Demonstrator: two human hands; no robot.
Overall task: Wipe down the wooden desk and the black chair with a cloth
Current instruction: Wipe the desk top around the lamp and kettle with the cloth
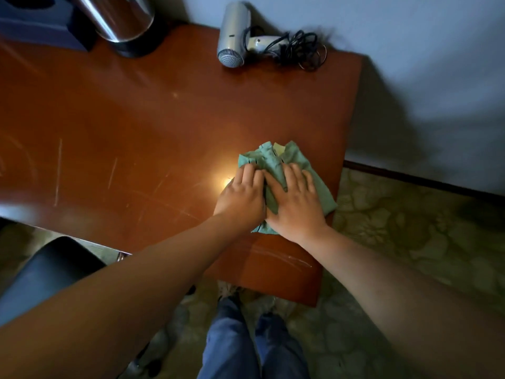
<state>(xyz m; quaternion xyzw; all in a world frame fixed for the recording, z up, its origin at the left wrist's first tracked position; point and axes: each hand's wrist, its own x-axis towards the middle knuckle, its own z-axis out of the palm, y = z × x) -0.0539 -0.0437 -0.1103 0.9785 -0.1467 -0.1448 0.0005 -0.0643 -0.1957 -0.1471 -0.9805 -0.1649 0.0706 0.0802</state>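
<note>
Midway, likely: left hand [241,194] and right hand [296,203], fingers flat, press the crumpled green cloth [276,160] onto the reddish-brown wooden desk [164,119] near its right end. Black padded chair [46,272], lower left, looks untouched.

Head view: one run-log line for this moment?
stage: wiping desk | cloth: green, near right edge | left hand: flat on cloth | right hand: flat on cloth | chair: untouched

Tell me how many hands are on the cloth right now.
2: the left hand and the right hand lie side by side on the green cloth, near the desk's right edge.
</note>
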